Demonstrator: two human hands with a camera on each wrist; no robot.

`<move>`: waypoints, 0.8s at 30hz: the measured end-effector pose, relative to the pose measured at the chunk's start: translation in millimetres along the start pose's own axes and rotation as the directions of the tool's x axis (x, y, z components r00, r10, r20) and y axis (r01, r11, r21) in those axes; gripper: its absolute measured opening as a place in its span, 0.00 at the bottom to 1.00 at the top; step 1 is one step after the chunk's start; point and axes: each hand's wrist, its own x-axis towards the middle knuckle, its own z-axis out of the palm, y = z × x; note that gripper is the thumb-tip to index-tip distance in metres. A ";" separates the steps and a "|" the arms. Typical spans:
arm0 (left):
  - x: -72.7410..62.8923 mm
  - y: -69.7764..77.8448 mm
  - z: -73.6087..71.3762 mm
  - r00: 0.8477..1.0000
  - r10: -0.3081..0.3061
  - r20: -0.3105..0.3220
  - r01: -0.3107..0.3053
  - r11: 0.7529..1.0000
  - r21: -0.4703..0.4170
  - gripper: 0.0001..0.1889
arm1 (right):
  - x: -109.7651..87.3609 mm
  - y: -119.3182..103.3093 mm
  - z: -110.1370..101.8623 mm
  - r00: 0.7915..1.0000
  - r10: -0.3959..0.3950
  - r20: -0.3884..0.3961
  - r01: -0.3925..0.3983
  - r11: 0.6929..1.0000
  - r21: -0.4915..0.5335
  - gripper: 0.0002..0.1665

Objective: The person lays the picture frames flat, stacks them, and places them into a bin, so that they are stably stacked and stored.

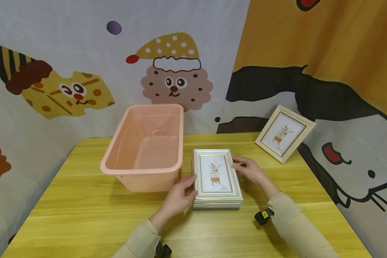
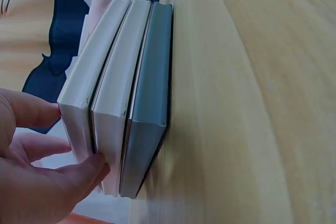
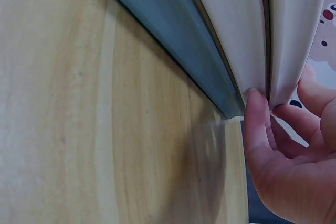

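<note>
Three picture frames lie stacked on the table, in front of the person. The top white frame [image 1: 215, 175] has a gold inner line and a plant print. Below it lies a second white frame [image 2: 119, 72], with a blue-grey frame [image 2: 154, 66] at the bottom. My left hand [image 1: 177, 200] grips the top frame's left side, its thumb low on the edge and fingertips at the upper corner. On the opposite side, my right hand [image 1: 251, 170] grips the far right edge, thumb against the stack's side in the right wrist view.
A pink plastic basin [image 1: 142, 171] stands left of the stack, close to the left hand. At the back right, a cream picture frame [image 1: 285, 134] stands tilted near the cartoon-printed curtain [image 1: 267, 84]. The wooden table [image 1: 84, 215] runs back to a printed cloth backdrop.
</note>
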 end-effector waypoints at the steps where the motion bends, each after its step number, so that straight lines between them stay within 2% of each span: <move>1: -0.4 0.4 -0.1 1.000 0.008 0.001 -0.008 1.000 0.013 0.27 | -0.3 0.4 0.0 1.000 0.000 0.003 0.000 1.000 0.008 0.32; 6: -2.7 4.4 -0.3 1.000 0.010 0.011 -0.011 0.996 0.086 0.27 | -4.1 3.8 -2.2 0.999 -0.039 0.016 0.037 0.996 0.077 0.33; 12: -6.4 9.9 -0.5 1.000 0.021 0.009 -0.023 0.989 0.146 0.29 | -12.0 7.3 -9.7 0.992 -0.126 0.010 0.123 0.980 0.154 0.30; 16: -7.8 13.4 -0.6 0.998 0.062 0.000 -0.061 0.983 0.172 0.28 | -18.2 9.8 -20.3 0.988 -0.152 -0.032 0.155 0.980 0.124 0.30; 24: -4.3 16.3 -1.0 0.988 0.156 -0.020 -0.150 0.972 0.180 0.27 | -29.8 22.8 -49.0 0.983 -0.154 -0.100 0.160 0.985 0.062 0.30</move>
